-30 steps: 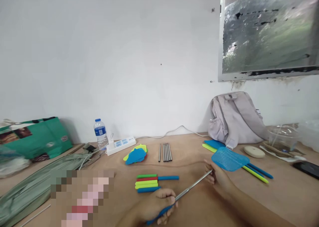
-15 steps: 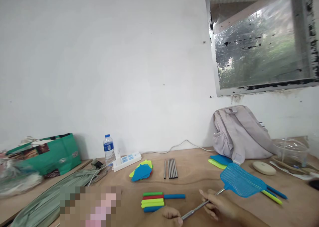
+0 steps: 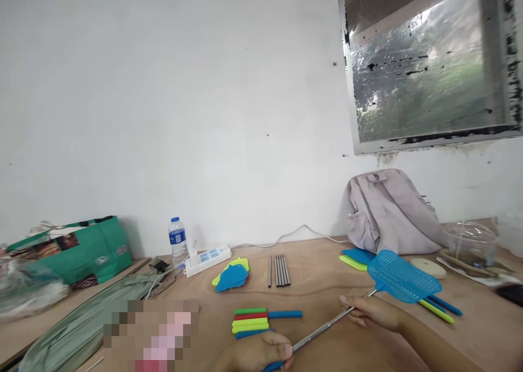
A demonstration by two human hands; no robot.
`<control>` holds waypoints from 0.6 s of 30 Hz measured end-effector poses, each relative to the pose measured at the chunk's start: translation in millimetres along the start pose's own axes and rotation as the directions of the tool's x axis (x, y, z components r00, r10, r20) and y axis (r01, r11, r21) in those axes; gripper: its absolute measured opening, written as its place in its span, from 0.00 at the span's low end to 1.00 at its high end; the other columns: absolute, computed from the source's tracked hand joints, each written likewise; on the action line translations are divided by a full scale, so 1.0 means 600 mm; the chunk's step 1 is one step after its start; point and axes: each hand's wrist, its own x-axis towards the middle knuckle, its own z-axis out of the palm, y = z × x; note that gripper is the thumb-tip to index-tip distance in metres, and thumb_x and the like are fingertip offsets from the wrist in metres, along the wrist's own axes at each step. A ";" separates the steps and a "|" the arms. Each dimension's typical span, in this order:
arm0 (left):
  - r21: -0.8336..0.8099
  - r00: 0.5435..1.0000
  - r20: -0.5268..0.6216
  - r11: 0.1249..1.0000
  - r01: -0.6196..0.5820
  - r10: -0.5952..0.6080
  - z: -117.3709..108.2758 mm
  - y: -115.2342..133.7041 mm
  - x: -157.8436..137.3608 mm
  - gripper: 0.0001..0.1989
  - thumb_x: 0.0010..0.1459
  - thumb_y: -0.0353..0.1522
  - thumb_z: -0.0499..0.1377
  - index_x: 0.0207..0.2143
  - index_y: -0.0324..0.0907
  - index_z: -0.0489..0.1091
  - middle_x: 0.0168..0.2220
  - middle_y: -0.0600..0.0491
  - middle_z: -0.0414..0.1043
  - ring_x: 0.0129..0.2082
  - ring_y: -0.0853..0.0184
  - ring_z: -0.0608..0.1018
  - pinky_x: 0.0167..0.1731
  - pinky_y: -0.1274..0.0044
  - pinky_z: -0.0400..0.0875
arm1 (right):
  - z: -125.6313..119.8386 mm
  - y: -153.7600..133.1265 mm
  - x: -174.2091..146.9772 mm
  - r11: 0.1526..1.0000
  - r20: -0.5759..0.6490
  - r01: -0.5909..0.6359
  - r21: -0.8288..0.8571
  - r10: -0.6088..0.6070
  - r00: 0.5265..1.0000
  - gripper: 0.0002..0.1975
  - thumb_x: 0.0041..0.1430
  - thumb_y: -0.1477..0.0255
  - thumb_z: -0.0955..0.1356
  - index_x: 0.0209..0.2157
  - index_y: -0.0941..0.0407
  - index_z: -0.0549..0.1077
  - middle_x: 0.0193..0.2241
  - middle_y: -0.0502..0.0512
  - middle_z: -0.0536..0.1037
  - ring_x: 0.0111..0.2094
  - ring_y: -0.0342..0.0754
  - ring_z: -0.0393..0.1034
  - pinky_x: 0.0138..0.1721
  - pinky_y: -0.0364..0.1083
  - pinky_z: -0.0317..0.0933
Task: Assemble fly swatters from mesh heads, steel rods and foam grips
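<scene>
On my feed the right hand (image 3: 365, 311) has shifted toward the head of the blue swatter (image 3: 404, 276), fingers pinching its rod (image 3: 321, 328), left hand (image 3: 265, 353) clasping its handle (image 3: 273, 366) over the bench (image 3: 314, 276), so I judge more rod lies exposed between.

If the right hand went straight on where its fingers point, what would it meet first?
Probably the metal tubes, beyond a stretch of tabletop; the right hand may pass above them, since its height is unclear.
</scene>
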 end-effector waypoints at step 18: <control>0.036 0.983 0.063 0.985 0.168 -0.170 -0.070 0.018 -0.066 0.23 0.44 0.53 0.54 0.23 0.41 0.57 0.14 0.64 0.54 0.10 0.79 0.53 0.13 0.82 0.47 | -0.121 0.050 -0.055 0.951 -0.210 0.060 0.305 0.005 0.978 0.26 0.50 0.54 0.62 0.12 0.54 0.48 0.11 0.42 0.48 0.16 0.38 0.43 0.22 0.43 0.42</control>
